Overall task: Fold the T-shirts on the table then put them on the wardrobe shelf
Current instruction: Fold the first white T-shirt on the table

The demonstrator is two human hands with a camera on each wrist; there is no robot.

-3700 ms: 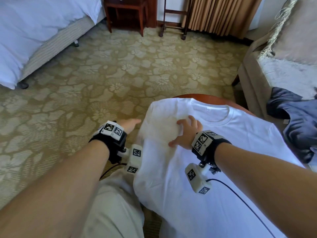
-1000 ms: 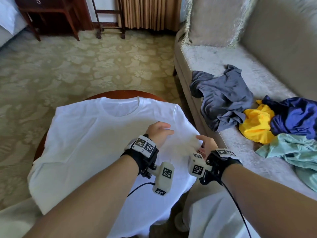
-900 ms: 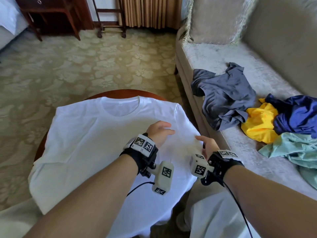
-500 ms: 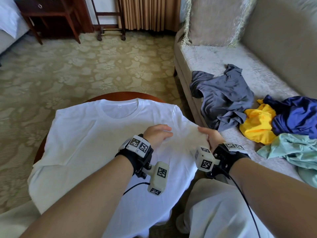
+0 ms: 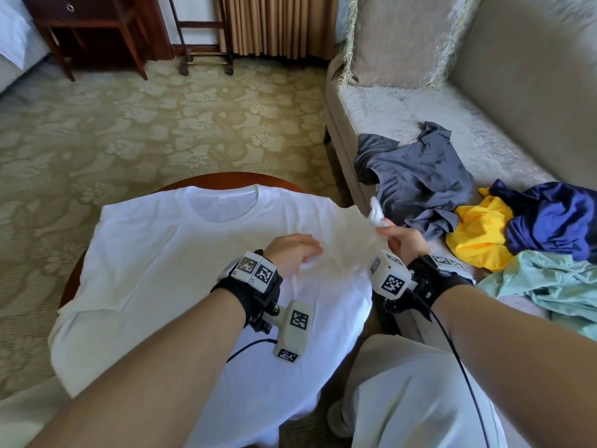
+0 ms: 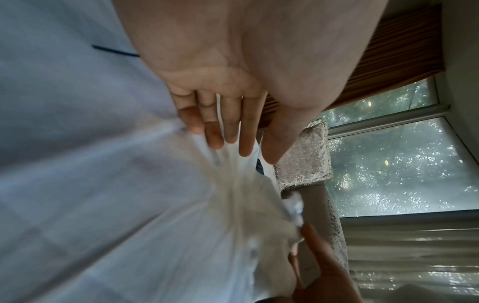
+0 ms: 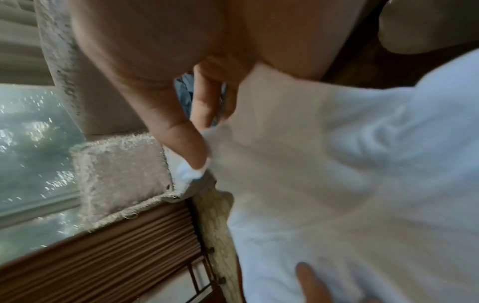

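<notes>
A white T-shirt (image 5: 161, 253) lies face up, collar away from me, over a round wooden table (image 5: 206, 181). My left hand (image 5: 303, 250) presses down on the shirt's right chest with fairly straight fingers (image 6: 220, 133). My right hand (image 5: 384, 229) pinches the right sleeve (image 5: 376, 211) between thumb and fingers (image 7: 197, 151) and holds it up off the table edge. The cloth stretches taut between the two hands. The shirt's hem hangs over the near edge.
A beige sofa (image 5: 403, 101) stands close on the right with a fringed cushion (image 5: 397, 40). On it lie crumpled grey (image 5: 416, 176), yellow (image 5: 478, 231), navy (image 5: 549, 218) and mint (image 5: 549, 286) shirts. Patterned carpet, a dark wooden stand (image 5: 87, 30) and curtains lie beyond. My trouser legs (image 5: 413, 399) are below.
Both hands moved from the shirt's left side to its right side. Over the last second my right hand lifted the right sleeve off the table edge; the left hand stayed pressing.
</notes>
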